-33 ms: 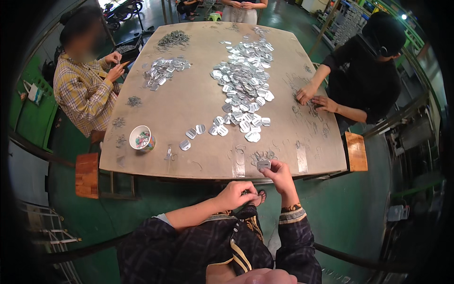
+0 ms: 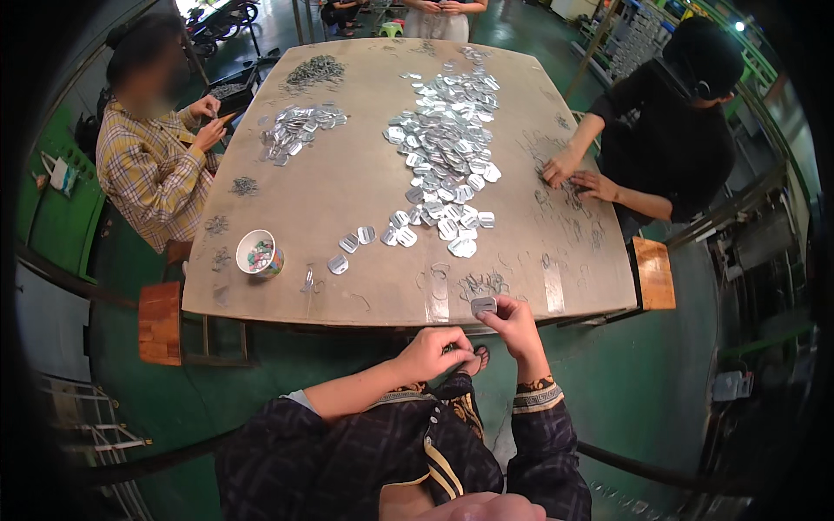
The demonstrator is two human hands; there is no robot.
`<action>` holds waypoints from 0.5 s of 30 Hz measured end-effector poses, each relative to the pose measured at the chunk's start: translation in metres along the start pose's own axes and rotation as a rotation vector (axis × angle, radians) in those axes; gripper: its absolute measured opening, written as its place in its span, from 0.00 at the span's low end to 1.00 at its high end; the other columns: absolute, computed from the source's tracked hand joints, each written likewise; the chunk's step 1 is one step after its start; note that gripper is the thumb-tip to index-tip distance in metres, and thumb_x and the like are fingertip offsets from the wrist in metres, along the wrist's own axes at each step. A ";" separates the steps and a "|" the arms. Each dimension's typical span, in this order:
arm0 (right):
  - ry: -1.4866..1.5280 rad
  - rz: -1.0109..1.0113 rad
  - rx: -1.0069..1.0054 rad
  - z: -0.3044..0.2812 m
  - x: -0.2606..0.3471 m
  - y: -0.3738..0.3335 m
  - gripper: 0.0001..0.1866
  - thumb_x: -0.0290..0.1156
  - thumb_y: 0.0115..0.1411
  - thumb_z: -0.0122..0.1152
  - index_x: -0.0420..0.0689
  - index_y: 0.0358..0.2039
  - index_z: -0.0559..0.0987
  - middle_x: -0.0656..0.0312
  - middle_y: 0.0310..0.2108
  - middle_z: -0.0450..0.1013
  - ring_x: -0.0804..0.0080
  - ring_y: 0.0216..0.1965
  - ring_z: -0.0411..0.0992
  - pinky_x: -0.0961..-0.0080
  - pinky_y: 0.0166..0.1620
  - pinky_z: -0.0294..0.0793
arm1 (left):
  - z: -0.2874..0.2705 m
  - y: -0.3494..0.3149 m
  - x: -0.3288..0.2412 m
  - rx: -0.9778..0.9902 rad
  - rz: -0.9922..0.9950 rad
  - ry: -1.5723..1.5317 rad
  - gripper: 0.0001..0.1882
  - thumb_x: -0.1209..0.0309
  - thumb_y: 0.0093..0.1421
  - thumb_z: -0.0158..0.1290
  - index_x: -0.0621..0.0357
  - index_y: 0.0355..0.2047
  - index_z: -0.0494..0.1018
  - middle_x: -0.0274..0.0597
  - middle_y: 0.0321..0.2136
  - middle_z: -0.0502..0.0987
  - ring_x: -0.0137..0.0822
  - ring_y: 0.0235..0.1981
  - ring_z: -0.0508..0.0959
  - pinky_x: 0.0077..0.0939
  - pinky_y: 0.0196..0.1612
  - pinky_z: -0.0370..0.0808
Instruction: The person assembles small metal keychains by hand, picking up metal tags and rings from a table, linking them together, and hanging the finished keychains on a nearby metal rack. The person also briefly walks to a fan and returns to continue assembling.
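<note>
Between the thumb and fingers of my right hand [image 2: 516, 330] is a small silver slotted metal plate [image 2: 484, 305], held up at the table's near edge. My left hand [image 2: 429, 354] is curled closed, lower and to the left, in front of the table. Whatever its fingers hold, if anything, is too hidden to name. Just beyond the held plate lies a small heap of thin wire pieces [image 2: 485, 285]. A long pile of similar silver plates [image 2: 447, 143] runs down the middle of the table [image 2: 347, 208], with a few loose plates [image 2: 338, 264] nearer me.
A paper cup [image 2: 260, 253] with small colourful pieces stands at the near left. Farther back are a smaller plate pile [image 2: 300, 130] and a dark wire heap [image 2: 315, 71]. Co-workers sit left and right, their hands over the table's sides. Wooden stools [image 2: 160, 323] flank it.
</note>
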State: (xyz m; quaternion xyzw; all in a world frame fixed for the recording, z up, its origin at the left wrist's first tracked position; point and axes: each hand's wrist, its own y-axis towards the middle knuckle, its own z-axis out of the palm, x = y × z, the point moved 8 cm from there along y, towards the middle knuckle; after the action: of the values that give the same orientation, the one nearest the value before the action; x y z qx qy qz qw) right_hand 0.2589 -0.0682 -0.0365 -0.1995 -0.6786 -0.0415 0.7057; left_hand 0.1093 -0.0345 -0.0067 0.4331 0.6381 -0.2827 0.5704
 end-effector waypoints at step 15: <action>-0.449 -0.354 -0.290 0.014 0.042 -0.077 0.20 0.18 0.49 0.62 0.40 0.45 0.79 0.57 0.31 0.77 0.70 0.32 0.77 0.76 0.38 0.74 | 0.008 0.009 0.015 -0.035 -0.069 0.074 0.08 0.72 0.52 0.61 0.63 0.26 0.75 0.39 0.23 0.78 0.27 0.26 0.76 0.24 0.32 0.71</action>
State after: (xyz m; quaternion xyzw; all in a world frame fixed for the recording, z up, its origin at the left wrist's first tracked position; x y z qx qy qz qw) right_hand 0.2240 -0.1248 0.0217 -0.1809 -0.8286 -0.2150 0.4842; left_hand 0.1218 -0.0339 -0.0214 0.4110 0.6783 -0.2748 0.5436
